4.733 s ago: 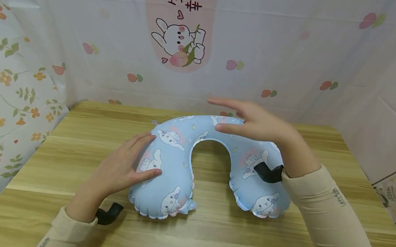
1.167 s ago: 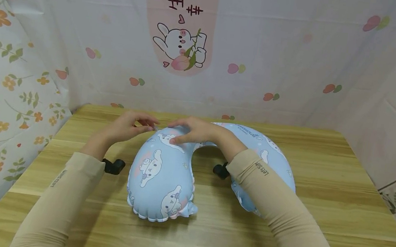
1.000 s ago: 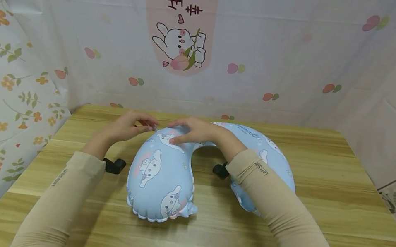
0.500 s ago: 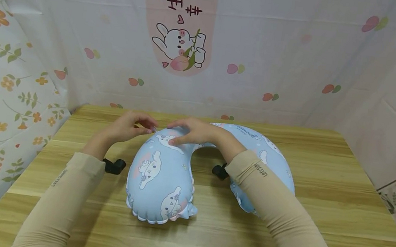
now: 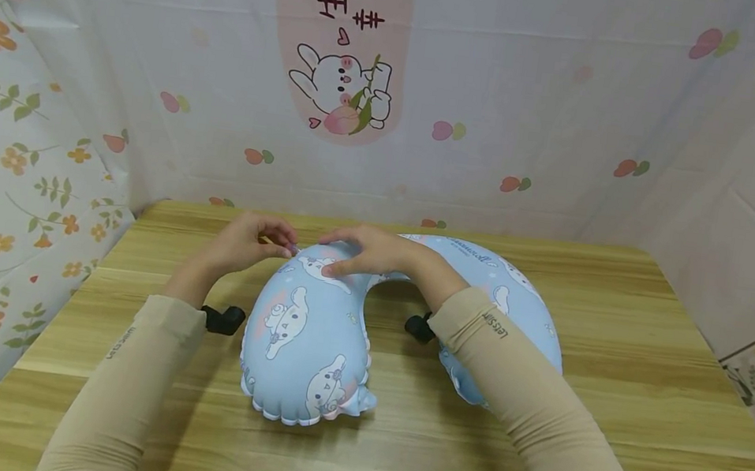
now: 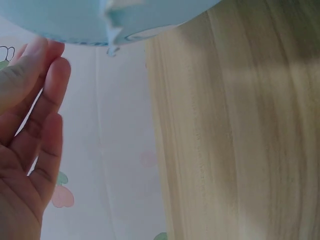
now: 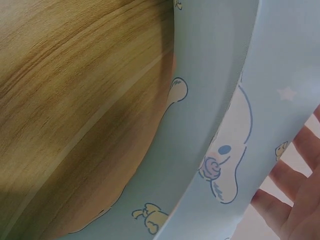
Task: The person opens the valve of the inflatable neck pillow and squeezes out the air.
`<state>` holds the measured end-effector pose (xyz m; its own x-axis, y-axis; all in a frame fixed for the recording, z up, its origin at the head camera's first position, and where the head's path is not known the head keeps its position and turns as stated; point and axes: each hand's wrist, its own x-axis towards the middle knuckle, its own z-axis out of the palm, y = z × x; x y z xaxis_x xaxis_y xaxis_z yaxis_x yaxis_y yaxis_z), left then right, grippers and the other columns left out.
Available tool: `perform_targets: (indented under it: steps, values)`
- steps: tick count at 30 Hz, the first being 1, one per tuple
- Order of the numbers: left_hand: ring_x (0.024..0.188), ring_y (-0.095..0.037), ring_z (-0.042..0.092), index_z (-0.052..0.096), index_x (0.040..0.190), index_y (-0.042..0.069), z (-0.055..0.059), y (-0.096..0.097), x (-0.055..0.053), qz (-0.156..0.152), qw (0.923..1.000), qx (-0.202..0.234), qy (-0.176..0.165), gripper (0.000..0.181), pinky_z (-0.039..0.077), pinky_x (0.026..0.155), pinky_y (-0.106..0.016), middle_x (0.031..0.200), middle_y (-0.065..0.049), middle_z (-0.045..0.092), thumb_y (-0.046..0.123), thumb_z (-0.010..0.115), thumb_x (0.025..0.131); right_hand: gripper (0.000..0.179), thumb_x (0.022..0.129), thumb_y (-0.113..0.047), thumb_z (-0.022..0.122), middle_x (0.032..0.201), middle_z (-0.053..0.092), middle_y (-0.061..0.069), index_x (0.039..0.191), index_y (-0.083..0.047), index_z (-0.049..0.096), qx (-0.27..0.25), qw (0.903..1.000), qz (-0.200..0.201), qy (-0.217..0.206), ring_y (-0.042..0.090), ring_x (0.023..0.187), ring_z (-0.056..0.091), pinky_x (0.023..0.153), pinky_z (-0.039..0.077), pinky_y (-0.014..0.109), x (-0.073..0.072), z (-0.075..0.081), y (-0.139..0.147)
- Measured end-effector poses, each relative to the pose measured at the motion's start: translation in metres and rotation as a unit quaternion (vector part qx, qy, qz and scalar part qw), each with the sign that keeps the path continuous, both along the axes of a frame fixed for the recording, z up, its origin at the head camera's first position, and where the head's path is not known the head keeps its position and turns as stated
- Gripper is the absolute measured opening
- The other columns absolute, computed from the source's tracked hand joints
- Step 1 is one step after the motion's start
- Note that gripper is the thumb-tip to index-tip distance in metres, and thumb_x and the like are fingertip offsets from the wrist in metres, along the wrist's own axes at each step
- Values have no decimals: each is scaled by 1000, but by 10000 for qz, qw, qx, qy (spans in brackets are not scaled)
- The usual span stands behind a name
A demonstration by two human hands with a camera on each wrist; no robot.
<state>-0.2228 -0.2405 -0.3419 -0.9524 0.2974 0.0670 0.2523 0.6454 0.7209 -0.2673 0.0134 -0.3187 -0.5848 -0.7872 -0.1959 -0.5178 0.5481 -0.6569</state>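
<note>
A light blue inflatable neck pillow with white cartoon dogs lies on the wooden table, its opening toward me. At its upper left edge, the thumb and forefinger of my left hand pinch a small clear valve, mostly hidden by the fingertips. The left wrist view shows that thumb against the fingers right under the pillow's edge. My right hand holds the same left arm of the pillow, thumb on top and fingers over the far side. In the right wrist view its fingers lie along the outer edge.
The wooden table ends at the back against a white printed curtain. A flowered cloth hangs on the left. Black wrist mounts stick out from both beige sleeves. My right forearm crosses over the pillow's right arm.
Earlier my left hand lay on the pillow's left side and my right hand hovered over its top; both have moved to the upper left edge. Over the last second they have barely shifted.
</note>
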Motion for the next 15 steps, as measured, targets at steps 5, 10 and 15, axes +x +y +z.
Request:
perform_targets:
  steps: [5, 10, 15]
  values:
    - [90, -24, 69, 72, 101, 2, -5, 0, 1, 158, 9997, 189, 23, 14, 54, 82, -23, 96, -14, 74, 7, 74, 88, 63, 92, -39, 70, 156, 43, 3, 148, -18, 49, 23, 10000, 13, 20, 25, 149, 33, 122, 25, 49, 1, 0, 0]
    - [91, -30, 73, 71, 100, -1, -7, 2, 1, 366, 9984, 425, 8, 14, 56, 81, -19, 95, -17, 75, 5, 74, 88, 63, 92, -40, 69, 157, 42, 3, 148, -20, 49, 13, 10000, 12, 17, 25, 149, 32, 122, 25, 49, 0, 1, 0]
    - [92, -34, 73, 71, 99, -2, -8, 4, 2, 467, 9976, 513, 4, 14, 57, 83, -21, 93, -18, 76, 5, 74, 87, 63, 92, -40, 70, 156, 43, 3, 147, -19, 49, 6, 10000, -28, 7, 25, 149, 33, 122, 25, 48, -2, 1, 0]
